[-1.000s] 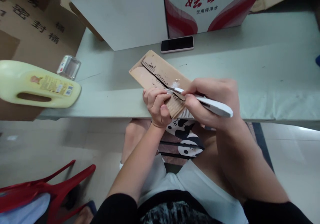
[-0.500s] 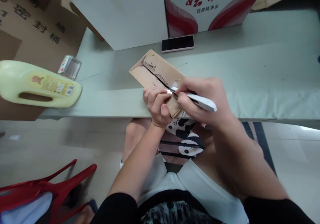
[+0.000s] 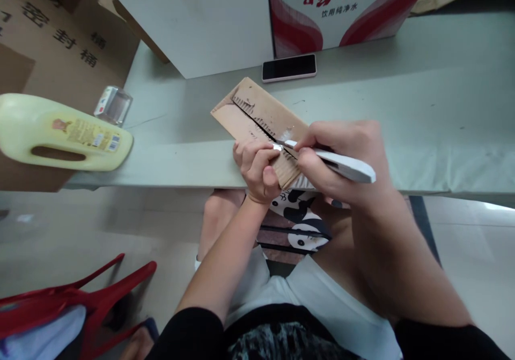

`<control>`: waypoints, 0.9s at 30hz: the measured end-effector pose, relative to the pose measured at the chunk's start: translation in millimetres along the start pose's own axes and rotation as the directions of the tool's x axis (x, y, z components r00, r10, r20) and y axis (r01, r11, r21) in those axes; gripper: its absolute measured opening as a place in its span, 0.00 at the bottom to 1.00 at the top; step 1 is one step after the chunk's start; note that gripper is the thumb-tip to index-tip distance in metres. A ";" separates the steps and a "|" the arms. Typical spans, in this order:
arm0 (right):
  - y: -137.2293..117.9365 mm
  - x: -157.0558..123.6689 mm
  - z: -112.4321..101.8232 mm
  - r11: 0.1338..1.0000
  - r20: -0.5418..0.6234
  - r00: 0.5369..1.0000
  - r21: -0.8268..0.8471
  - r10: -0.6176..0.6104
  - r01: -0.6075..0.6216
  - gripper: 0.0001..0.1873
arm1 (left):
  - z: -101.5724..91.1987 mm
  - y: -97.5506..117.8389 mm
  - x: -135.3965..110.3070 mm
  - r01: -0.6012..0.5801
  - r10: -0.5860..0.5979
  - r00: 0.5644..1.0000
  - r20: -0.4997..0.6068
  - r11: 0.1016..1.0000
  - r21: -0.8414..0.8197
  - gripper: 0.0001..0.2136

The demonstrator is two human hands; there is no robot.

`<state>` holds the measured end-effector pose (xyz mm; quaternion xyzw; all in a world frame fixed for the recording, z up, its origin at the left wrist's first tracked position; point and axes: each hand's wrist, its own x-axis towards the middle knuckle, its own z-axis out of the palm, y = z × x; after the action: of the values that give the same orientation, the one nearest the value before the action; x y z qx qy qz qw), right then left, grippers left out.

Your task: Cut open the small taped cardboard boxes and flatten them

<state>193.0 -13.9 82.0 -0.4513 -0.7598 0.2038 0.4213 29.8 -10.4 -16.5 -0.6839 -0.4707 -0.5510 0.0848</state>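
Note:
My left hand (image 3: 259, 168) is closed round the near left edge of a tan piece of cardboard (image 3: 277, 110), which is tilted over the table's front edge. A long dark line, with short dark marks beside it, runs along the cardboard. At my left fingertips is a small shiny bit (image 3: 277, 147) that I cannot make out. My right hand (image 3: 341, 156) is closed on a white utility knife (image 3: 354, 168), its front end against the cardboard near the dark line and close to my left fingers. The blade's tip is hard to see.
On the pale green-covered table (image 3: 442, 108) are a black-screened phone (image 3: 289, 67), a white and red carton (image 3: 330, 22), a yellow jug (image 3: 92, 145) and a small clear box (image 3: 113, 105). A brown carton (image 3: 76, 75) stands left. A red chair (image 3: 92, 306) is at lower left.
My right hand and the utility knife have moved a little to the right, drawing away from my left hand, which keeps its hold on the cardboard. The whole view has shifted slightly.

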 end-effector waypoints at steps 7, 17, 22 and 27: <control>3.1 1.5 9.4 0.999 0.027 0.999 -0.035 0.035 -0.034 0.05 | -0.1 1.1 2.3 -0.033 0.032 0.999 -0.016 0.998 -0.053 0.18; -4.8 -2.7 -10.5 0.996 -0.021 0.997 -0.054 -0.070 0.069 0.08 | 0.9 1.5 2.8 -0.038 0.035 0.999 -0.038 0.997 -0.071 0.16; -2.2 1.6 0.5 0.997 0.058 0.998 -0.072 0.029 -0.025 0.08 | -0.5 1.4 2.1 -0.035 0.033 0.999 -0.023 0.996 -0.082 0.16; 3.4 1.1 10.1 0.988 0.086 0.996 -0.156 0.025 -0.011 0.08 | -2.1 -1.6 -0.2 -0.009 0.008 1.000 -0.005 0.999 -0.047 0.18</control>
<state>186.2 -10.5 74.5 -0.4802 -0.7871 0.1675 0.3491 27.3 -11.0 -16.5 -0.6863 -0.4545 -0.5632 0.0722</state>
